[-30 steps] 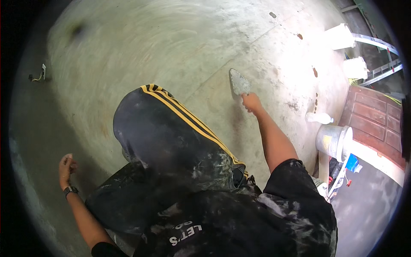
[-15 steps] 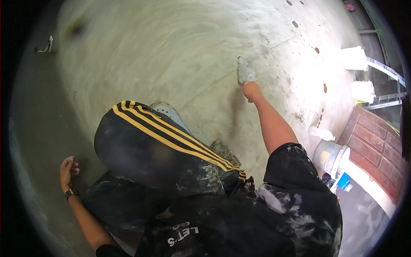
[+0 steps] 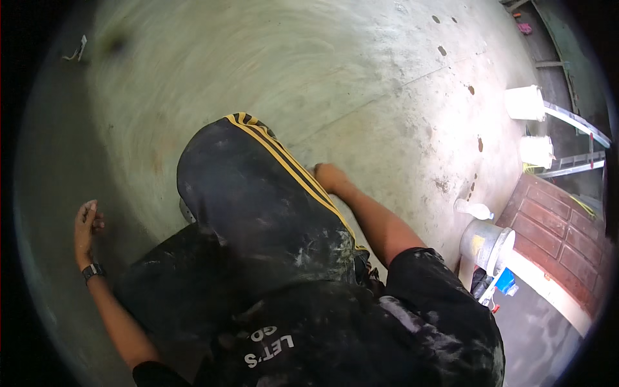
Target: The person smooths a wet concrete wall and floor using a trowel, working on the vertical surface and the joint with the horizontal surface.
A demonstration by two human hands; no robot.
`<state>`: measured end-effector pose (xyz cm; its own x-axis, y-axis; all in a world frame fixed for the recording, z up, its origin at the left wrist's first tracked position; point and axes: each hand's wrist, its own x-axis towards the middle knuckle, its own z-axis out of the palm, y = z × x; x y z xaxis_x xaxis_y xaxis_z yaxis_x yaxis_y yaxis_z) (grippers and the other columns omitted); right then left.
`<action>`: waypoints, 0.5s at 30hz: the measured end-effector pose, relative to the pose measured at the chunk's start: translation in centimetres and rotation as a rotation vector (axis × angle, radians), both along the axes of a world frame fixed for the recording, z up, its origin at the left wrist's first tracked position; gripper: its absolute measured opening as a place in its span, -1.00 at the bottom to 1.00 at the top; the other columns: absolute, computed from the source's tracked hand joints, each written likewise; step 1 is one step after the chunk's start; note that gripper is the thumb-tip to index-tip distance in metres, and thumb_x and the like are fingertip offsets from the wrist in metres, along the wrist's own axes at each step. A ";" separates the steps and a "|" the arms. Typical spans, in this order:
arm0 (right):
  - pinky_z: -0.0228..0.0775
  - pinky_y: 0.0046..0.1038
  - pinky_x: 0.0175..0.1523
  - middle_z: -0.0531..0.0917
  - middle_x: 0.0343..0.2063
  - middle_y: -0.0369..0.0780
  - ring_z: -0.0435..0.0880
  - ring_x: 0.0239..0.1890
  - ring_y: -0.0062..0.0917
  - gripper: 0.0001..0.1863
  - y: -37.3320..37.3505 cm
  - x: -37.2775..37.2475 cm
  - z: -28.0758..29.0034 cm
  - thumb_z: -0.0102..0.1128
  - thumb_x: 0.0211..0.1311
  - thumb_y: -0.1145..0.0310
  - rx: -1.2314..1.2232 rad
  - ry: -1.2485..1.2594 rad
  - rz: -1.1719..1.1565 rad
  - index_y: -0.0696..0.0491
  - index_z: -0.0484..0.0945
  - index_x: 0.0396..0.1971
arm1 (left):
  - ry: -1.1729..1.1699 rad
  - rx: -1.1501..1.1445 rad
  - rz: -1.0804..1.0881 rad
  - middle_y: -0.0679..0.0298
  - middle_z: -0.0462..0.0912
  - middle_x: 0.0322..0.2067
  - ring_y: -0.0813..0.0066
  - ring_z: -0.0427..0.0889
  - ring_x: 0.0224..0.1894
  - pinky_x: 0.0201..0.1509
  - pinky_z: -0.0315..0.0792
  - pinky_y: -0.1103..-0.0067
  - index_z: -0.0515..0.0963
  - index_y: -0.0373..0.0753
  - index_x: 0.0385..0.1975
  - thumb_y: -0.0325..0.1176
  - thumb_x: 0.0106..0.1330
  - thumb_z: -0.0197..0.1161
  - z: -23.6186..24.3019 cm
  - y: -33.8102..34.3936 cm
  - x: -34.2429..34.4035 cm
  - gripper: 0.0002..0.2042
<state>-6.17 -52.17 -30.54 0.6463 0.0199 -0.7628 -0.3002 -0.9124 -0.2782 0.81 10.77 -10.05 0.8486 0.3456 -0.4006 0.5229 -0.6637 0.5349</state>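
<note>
My right hand is closed and low beside my bent right knee, close to the grey, swirl-marked floor. A pointed trowel, seen in that fist a moment ago, is now hidden behind my dark trouser leg with yellow stripes. On the far left, my left hand hangs in the air with its fingers loosely curled and apart, holding nothing. A dark watch sits on that wrist. Pale dust marks my black shirt and trousers.
To the right are two white buckets, a dusty grey bucket, a white bottle and a reddish-brown panelled board. A metal ladder is beyond them. A wire end shows at the upper left.
My right hand has drawn back toward my knee, taking the trowel out of sight. My knee has shifted up and right in view; my left hand has risen slightly.
</note>
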 end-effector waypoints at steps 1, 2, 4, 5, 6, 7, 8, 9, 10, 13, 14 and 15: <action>0.43 -0.08 0.21 0.65 -0.04 0.16 0.62 0.07 0.06 -0.38 -1.3 0.7 0.0 -0.10 0.44 -0.06 -0.029 -0.034 -0.066 0.24 0.61 0.00 | 0.009 0.007 0.013 0.36 0.56 -0.39 0.63 0.53 -0.43 -0.28 0.45 0.64 0.57 -0.17 0.06 0.09 0.42 0.20 0.2 0.5 -0.8 -0.54; 0.47 -0.08 0.13 0.67 -0.10 0.15 0.67 -0.01 0.03 -0.40 -3.6 1.0 -0.8 -0.06 0.43 -0.07 -0.096 -0.164 -0.164 0.23 0.63 -0.08 | -0.018 -0.031 0.013 0.36 0.56 -0.37 0.63 0.53 -0.42 -0.27 0.45 0.64 0.57 -0.18 0.07 0.07 0.43 0.19 0.4 0.7 -1.1 -0.55; 0.60 -0.14 -0.12 0.71 -0.28 0.15 0.76 -0.30 -0.05 -0.39 -9.1 1.9 -3.0 -0.04 0.44 -0.07 -0.198 -0.327 -0.406 0.28 0.63 -0.20 | -0.044 -0.073 0.012 0.35 0.56 -0.36 0.63 0.53 -0.42 -0.27 0.45 0.64 0.57 -0.18 0.08 0.06 0.44 0.18 0.1 1.3 -1.5 -0.55; 0.62 -0.16 -0.22 0.71 -0.34 0.15 0.75 -0.40 -0.07 -0.38 -11.6 3.0 -2.6 -0.06 0.45 -0.06 -0.220 -0.273 -0.459 0.30 0.62 -0.22 | -0.024 -0.068 0.024 0.35 0.56 -0.37 0.63 0.54 -0.42 -0.28 0.46 0.64 0.56 -0.19 0.09 0.05 0.45 0.18 -0.2 2.2 -2.2 -0.55; 0.64 -0.18 -0.32 0.71 -0.40 0.15 0.74 -0.50 -0.08 -0.37 -13.6 4.1 -1.8 -0.08 0.47 -0.05 -0.242 -0.217 -0.510 0.33 0.61 -0.23 | -0.003 -0.062 0.038 0.35 0.57 -0.37 0.62 0.54 -0.43 -0.28 0.46 0.63 0.56 -0.19 0.10 0.04 0.46 0.17 -0.5 3.1 -2.9 -0.55; 0.65 -0.18 -0.36 0.70 -0.42 0.16 0.74 -0.53 -0.08 -0.36 -15.3 4.9 -0.9 -0.10 0.48 -0.04 -0.235 -0.176 -0.506 0.35 0.60 -0.23 | -0.001 -0.061 0.046 0.35 0.57 -0.37 0.62 0.54 -0.43 -0.28 0.46 0.63 0.56 -0.19 0.10 0.04 0.46 0.17 -0.7 3.8 -3.6 -0.55; 0.66 -0.18 -0.40 0.70 -0.44 0.17 0.73 -0.56 -0.08 -0.35 -16.4 5.2 -0.4 -0.13 0.50 -0.03 -0.230 -0.134 -0.504 0.38 0.59 -0.23 | 0.038 -0.088 0.074 0.35 0.57 -0.37 0.63 0.54 -0.43 -0.29 0.46 0.64 0.55 -0.19 0.11 0.05 0.46 0.17 -1.0 4.3 -4.2 -0.54; 0.66 -0.18 -0.40 0.70 -0.44 0.17 0.73 -0.56 -0.08 -0.35 -16.6 5.0 -0.5 -0.13 0.50 -0.03 -0.232 -0.131 -0.498 0.38 0.59 -0.23 | 0.076 -0.117 0.101 0.36 0.58 -0.37 0.64 0.54 -0.43 -0.30 0.47 0.65 0.54 -0.20 0.11 0.06 0.46 0.17 -1.4 4.8 -4.7 -0.53; 0.66 -0.17 -0.40 0.70 -0.43 0.17 0.73 -0.56 -0.08 -0.35 -16.5 4.9 -0.8 -0.14 0.50 -0.03 -0.224 -0.149 -0.463 0.38 0.59 -0.24 | 0.077 -0.117 0.104 0.36 0.58 -0.37 0.64 0.54 -0.43 -0.30 0.47 0.65 0.54 -0.20 0.11 0.06 0.46 0.17 -1.5 5.3 -5.1 -0.53; 0.67 -0.17 -0.40 0.70 -0.42 0.18 0.74 -0.55 -0.07 -0.36 -13.1 2.9 -2.5 -0.16 0.51 0.00 -0.227 -0.142 -0.428 0.38 0.60 -0.25 | 0.045 -0.144 0.155 0.37 0.59 -0.38 0.66 0.54 -0.44 -0.31 0.47 0.68 0.54 -0.20 0.12 0.06 0.46 0.17 -2.1 6.3 -5.7 -0.53; 0.67 -0.18 -0.41 0.70 -0.41 0.19 0.74 -0.54 -0.06 -0.37 -11.6 2.0 -2.8 -0.17 0.52 0.01 -0.237 -0.121 -0.429 0.38 0.60 -0.23 | 0.025 -0.168 0.161 0.38 0.59 -0.37 0.67 0.54 -0.43 -0.31 0.47 0.69 0.54 -0.20 0.12 0.06 0.47 0.16 -2.0 6.5 -5.8 -0.54; 0.67 -0.18 -0.41 0.70 -0.41 0.19 0.74 -0.54 -0.06 -0.37 -11.3 0.9 -2.8 -0.17 0.52 0.01 -0.241 -0.126 -0.430 0.38 0.60 -0.23 | 0.004 -0.192 0.162 0.39 0.59 -0.37 0.68 0.54 -0.43 -0.31 0.46 0.70 0.54 -0.19 0.12 0.05 0.47 0.16 -1.6 6.6 -5.7 -0.54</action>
